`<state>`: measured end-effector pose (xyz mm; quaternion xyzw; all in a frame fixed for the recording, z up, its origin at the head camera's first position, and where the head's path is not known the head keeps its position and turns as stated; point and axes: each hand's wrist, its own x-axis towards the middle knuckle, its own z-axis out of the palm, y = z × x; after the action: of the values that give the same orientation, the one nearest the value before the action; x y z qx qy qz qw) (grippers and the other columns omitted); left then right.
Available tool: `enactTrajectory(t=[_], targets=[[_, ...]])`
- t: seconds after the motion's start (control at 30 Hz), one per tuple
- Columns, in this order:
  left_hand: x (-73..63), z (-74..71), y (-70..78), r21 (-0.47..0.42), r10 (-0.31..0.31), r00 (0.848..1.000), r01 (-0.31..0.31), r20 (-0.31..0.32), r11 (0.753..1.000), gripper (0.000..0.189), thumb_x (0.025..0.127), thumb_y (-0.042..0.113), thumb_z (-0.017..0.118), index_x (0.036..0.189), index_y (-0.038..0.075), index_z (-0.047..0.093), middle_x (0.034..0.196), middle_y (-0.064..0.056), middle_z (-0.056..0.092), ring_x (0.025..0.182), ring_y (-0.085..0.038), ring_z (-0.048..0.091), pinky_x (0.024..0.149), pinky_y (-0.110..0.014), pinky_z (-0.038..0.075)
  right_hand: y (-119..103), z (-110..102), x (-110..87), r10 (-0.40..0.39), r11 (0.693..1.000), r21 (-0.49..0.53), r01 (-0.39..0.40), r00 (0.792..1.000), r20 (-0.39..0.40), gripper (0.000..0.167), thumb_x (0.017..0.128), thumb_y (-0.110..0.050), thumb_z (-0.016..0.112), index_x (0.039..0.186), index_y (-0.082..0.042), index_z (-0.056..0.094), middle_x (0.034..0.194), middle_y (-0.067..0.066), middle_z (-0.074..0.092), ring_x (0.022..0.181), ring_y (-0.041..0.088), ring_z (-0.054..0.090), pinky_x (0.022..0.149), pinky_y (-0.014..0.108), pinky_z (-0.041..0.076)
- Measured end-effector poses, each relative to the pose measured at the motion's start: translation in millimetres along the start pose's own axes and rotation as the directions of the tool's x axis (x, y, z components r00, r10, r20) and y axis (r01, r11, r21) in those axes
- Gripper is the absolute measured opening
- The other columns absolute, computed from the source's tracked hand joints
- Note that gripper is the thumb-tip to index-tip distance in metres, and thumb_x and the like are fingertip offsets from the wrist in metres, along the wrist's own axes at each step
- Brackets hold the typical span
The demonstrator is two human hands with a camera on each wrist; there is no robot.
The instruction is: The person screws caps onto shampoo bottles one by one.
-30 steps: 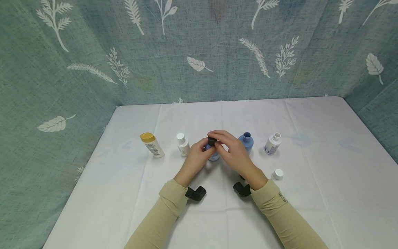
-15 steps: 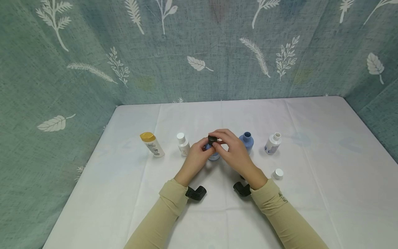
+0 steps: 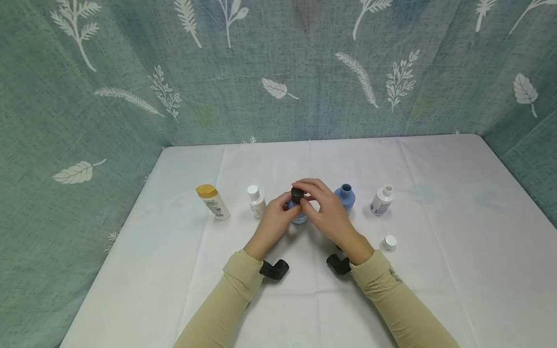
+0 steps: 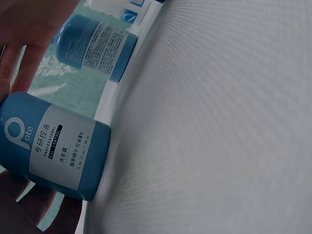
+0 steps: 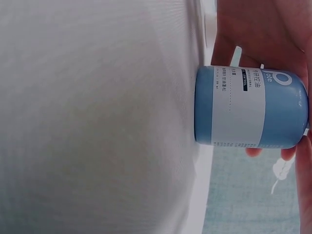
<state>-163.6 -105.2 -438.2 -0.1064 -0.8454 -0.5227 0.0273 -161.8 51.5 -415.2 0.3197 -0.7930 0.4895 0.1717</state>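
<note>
A small blue shampoo bottle (image 3: 300, 219) stands upright on the white tablecloth, its printed label plain in the left wrist view. My left hand (image 3: 273, 217) grips this bottle by its sides. At its top, the thumb and fingers of my right hand (image 3: 328, 210) pinch a black cap (image 3: 298, 194), which sits on or right over the neck. Whether the cap is seated there is hidden by the fingers. Just right of my right hand, a second blue bottle (image 3: 345, 198) stands with its mouth uncovered; its label shows in the left wrist view.
Left of the hands stand a white bottle (image 3: 256, 203) with a white cap and a cream bottle (image 3: 214, 203) with a yellow cap. On the right are an uncapped white bottle (image 3: 381, 201) and a loose white cap (image 3: 389, 242). A dark thing (image 3: 339, 248) is mostly hidden under the right wrist.
The right thumb and fingers shift slightly round the black cap, first one way and then back. My left hand, the bottle and the other things stay in place.
</note>
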Motion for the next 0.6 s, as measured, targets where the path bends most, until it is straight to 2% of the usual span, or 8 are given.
enactTrajectory(t=[0.2,0.6], targets=[[0.5,0.3,0.0,0.031,0.003,1.0,-0.003,-0.009,1.0,0.02,0.081,0.028,0.061,0.101,0.024,0.063,0.099,0.007,0.062,0.089,-0.008,0.054,0.081,-0.029,0.043,0.1,-0.8,-0.6,-0.02,1.0,-0.009,0.02,1.0,0.023,0.037,0.087,-0.001,0.046,0.12,-0.013,0.057,0.126,-0.003,0.05,0.116,0.01,0.043,0.089,0.028,0.039],[-0.2,0.0,0.4,0.014,-0.004,1.0,0.004,0.004,1.0,0.022,0.081,0.025,0.061,0.103,0.023,0.063,0.1,0.006,0.062,0.089,-0.009,0.054,0.077,-0.03,0.045,-0.8,-1.2,-1.0,-0.001,1.0,0.026,0.0,0.999,0.032,0.029,0.09,-0.011,0.052,0.118,-0.013,0.057,0.12,-0.001,0.053,0.111,0.012,0.046,0.085,0.028,0.041]])
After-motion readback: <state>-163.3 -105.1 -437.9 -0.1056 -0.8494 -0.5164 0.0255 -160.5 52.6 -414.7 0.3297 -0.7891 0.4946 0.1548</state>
